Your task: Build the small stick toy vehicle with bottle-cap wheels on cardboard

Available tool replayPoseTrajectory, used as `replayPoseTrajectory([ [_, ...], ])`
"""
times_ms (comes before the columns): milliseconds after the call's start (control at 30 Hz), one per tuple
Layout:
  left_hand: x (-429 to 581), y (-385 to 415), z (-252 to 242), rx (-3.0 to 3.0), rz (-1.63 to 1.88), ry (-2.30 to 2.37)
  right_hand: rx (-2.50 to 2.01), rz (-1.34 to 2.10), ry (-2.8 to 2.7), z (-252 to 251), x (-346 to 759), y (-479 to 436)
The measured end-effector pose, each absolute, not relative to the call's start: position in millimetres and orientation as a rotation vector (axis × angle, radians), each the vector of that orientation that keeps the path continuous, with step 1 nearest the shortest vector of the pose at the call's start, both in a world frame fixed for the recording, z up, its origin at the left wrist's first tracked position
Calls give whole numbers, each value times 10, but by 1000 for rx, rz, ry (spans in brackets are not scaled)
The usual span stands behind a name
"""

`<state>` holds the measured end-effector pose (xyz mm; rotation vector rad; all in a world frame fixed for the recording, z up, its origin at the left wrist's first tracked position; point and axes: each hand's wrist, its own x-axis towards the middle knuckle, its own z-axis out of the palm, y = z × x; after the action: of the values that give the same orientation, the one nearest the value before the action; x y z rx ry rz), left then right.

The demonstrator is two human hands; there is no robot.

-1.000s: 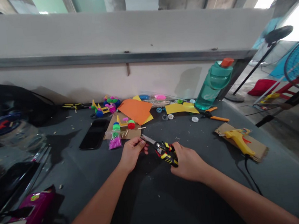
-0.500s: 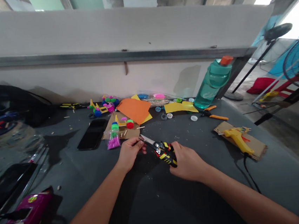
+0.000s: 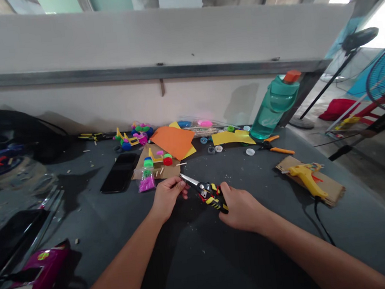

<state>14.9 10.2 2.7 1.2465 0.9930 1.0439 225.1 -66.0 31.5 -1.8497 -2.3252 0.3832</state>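
My right hand (image 3: 241, 207) is wrapped round the black, yellow and red handles of a pair of shears (image 3: 204, 192). Their metal blades point up and left, with the tips at the fingers of my left hand (image 3: 168, 196). Thumb and fingers of that left hand are pinched together; whatever lies between them is too small to make out. Just beyond it a piece of brown cardboard (image 3: 173, 172) carries a yellow frame, coloured bottle caps (image 3: 167, 159) and short sticks. A small plastic bag with purple bits (image 3: 146, 183) lies at the cardboard's near left corner.
A black phone (image 3: 119, 173) lies to the left. Behind are orange paper (image 3: 173, 141), yellow paper (image 3: 232, 138) and loose caps. A teal bottle (image 3: 275, 107), orange-handled pliers (image 3: 281, 150) and a yellow glue gun (image 3: 307, 181) on cardboard stand or lie right. A purple tool (image 3: 38, 282) is at near left.
The shears' blades look closer together than before. Both hands stay in nearly the same place.
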Motion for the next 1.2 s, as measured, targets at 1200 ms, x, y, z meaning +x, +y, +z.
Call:
replayPoseTrajectory([
  [1200, 183, 69, 75, 1277, 1050, 970, -1852, 422, -2217, 302, 2222, -721],
])
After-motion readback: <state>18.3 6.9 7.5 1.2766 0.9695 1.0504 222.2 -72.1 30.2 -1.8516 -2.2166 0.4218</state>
